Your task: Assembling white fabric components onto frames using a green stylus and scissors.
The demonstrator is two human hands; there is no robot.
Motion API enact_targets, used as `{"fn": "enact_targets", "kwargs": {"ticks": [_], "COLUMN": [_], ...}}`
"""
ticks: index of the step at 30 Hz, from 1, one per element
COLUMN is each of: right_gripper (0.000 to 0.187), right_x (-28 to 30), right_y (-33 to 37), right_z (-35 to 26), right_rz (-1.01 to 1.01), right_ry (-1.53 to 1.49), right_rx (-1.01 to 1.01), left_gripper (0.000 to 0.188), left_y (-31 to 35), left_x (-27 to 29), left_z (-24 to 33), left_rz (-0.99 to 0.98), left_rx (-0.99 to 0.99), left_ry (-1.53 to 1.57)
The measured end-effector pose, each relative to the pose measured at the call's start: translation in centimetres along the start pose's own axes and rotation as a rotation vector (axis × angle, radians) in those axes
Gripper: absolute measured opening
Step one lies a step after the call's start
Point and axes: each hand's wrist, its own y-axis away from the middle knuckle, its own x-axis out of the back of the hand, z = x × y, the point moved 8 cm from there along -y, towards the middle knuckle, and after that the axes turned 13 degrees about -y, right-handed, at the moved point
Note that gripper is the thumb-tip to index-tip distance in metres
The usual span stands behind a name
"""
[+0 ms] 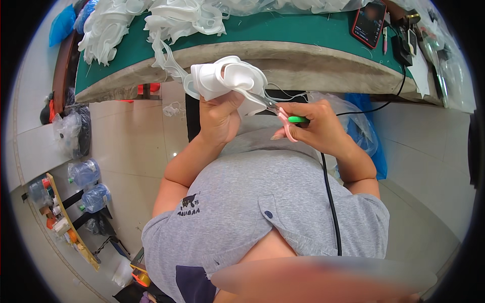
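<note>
My left hand (218, 120) is closed around a bunch of curved white fabric pieces (238, 77), held up just in front of the table's near edge. A white strip (169, 63) runs from this bunch back to the heap on the table. In my right hand (323, 126) is a pair of scissors with pink handles (286, 125). Their metal blades meet the lower right edge of the white pieces; whether they are cutting through cannot be told. A bright green bit (298, 119) shows by my right fingers, its kind unclear. Thin white threads trail beside the scissors.
More white pieces (184, 22) lie heaped along the green-topped table (283, 38). A phone (369, 24), a pen (385, 41) and a small black box (402, 50) with a cable are at the right. Plastic bags hang below; large water bottles (96, 197) stand at left.
</note>
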Motion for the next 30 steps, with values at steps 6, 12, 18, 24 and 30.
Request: {"fn": "enact_targets", "kwargs": {"ticks": [6,12,18,24,30], "right_gripper": [0.027,0.028,0.029,0.031,0.032], "right_x": [-0.01,-0.07,0.00,-0.09,-0.06], "right_y": [0.01,-0.01,-0.02,-0.05,0.02], "right_z": [-0.04,0.12,-0.02,-0.07,-0.34], "right_rz": [0.007,0.026,0.046,0.042,0.048], "right_ry": [0.015,0.043,0.119,0.141,0.122], "right_rx": [0.018,0.037,0.077,0.095,0.110], "left_gripper": [0.052,0.051,0.051,0.052,0.044], "left_y": [0.01,-0.01,-0.03,0.02,0.21], "left_x": [0.07,-0.04,0.22,0.36,-0.13], "left_z": [-0.02,0.12,-0.10,-0.35,0.04], "left_rz": [0.014,0.017,0.021,0.015,-0.040], "left_rx": [-0.002,-0.014,-0.015,-0.016,-0.082], "left_ry": [-0.024,-0.017,-0.035,-0.039,-0.020]}}
